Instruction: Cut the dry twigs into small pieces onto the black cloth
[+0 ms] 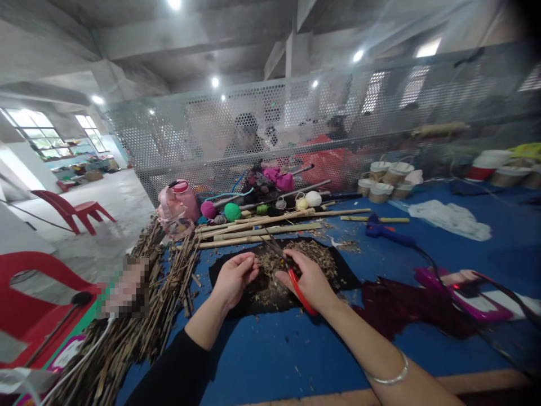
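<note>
Blue table [270, 361] beneath red-handled scissors [302, 296]

Is a blue-topped table [287, 349] with a wooden front edge [350, 397]. Carries a black cloth [249, 303]; to the left of that cloth, bears dry brown stalks [175, 282]; just behind it, bamboo sticks [266, 230] and yarn balls [232, 212]; to its right, a maroon cloth [412, 304]; beyond it to the right, a blue glue gun [387, 232], white stuffing [456, 219] and cups [381, 192].
</note>
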`<state>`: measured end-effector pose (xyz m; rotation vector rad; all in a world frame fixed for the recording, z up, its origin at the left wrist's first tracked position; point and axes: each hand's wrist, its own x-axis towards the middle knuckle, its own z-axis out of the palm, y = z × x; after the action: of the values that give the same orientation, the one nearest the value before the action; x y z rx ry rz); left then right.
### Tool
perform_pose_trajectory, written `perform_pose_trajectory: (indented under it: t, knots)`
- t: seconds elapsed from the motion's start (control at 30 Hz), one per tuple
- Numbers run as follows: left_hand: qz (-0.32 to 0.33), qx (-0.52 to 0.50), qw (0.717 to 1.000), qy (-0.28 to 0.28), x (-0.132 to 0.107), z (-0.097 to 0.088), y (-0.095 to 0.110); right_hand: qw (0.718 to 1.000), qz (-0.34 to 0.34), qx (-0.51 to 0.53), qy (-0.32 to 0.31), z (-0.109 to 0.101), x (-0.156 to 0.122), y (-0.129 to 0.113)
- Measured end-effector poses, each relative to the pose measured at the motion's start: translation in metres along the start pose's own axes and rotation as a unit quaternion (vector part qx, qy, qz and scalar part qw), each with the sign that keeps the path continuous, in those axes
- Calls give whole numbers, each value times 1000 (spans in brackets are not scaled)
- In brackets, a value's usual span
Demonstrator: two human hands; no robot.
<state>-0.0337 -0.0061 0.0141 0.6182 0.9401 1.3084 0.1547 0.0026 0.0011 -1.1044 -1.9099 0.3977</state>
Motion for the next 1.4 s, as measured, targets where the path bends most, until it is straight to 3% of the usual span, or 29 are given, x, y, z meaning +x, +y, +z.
perform_pose_trajectory:
  t: [0.5,0.73,0.93,1.17,1.4]
  knots:
    - [16,-42,999,-1,-11,13,-10,998,-14,-21,-53,0,-3,-4]
    - [-8,-61,997,-50,-16,15,-16,993,-56,-38,-94,-4,-3,-13]
    - [1,-13,999,-42,-16,14,-18,992,-20,-45,-115,-3,-3,-9]
    - [128,156,979,30,-9,8,-21,990,-14,-43,-135,-5,-2,-10]
    - [166,233,957,57,-10,7,-18,988,3,-23,-152,-9,-1,-13]
